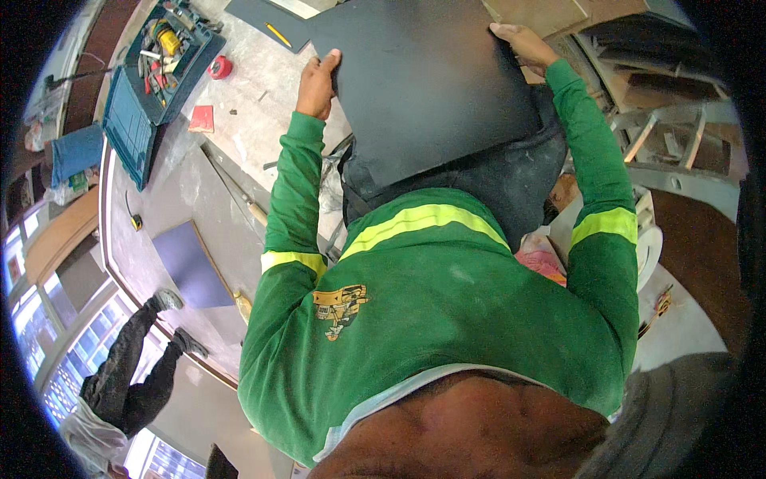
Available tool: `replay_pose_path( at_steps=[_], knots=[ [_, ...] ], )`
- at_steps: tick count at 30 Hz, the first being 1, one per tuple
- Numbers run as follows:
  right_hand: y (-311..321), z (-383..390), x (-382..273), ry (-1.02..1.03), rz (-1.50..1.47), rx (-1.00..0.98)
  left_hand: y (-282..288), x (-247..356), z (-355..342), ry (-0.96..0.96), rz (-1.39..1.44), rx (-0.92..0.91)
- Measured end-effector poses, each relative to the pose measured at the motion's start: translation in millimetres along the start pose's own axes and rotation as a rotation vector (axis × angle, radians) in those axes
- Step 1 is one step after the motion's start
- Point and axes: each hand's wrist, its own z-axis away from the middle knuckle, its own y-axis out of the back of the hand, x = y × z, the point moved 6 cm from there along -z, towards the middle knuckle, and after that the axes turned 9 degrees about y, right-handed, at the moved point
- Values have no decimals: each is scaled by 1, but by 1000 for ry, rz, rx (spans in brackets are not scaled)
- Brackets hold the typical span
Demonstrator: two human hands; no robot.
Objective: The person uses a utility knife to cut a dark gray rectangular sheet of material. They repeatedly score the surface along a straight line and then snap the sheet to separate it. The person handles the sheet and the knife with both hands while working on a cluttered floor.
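Note:
A large flat dark grey panel (pixel 431 96) is held up in front of me, its near edge over my lap. My left hand (pixel 317 84) grips its left edge, thumb on the upper face and the other fingers mostly hidden. On the opposite edge my right hand (pixel 520 41) is closed the same way, its fingers partly behind the panel. Dark cloth (pixel 479 188) lies beneath the near part. Just beyond the left edge, a yellow pencil (pixel 278 34) rests on a smaller dark piece (pixel 254 16).
An opened blue toolbox (pixel 128 120) full of tools stands at the left, near a red tape roll (pixel 219 67) and red card (pixel 202 119). Farther left are a tape measure (pixel 136 222) and bluish sheet (pixel 191 265). Another person (pixel 132 383) stands lower left. A stepladder (pixel 678 180) is at right.

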Motion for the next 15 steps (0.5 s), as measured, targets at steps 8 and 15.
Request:
replay_pose_path(
  at_steps=[8, 15],
  knots=[
    [9, 1, 51, 173, -344, 109, -34, 102, -17, -104, -226, -92],
    [-10, -69, 22, 185, -411, 69, -40, 224, -66, -125, -319, -113]
  ],
)
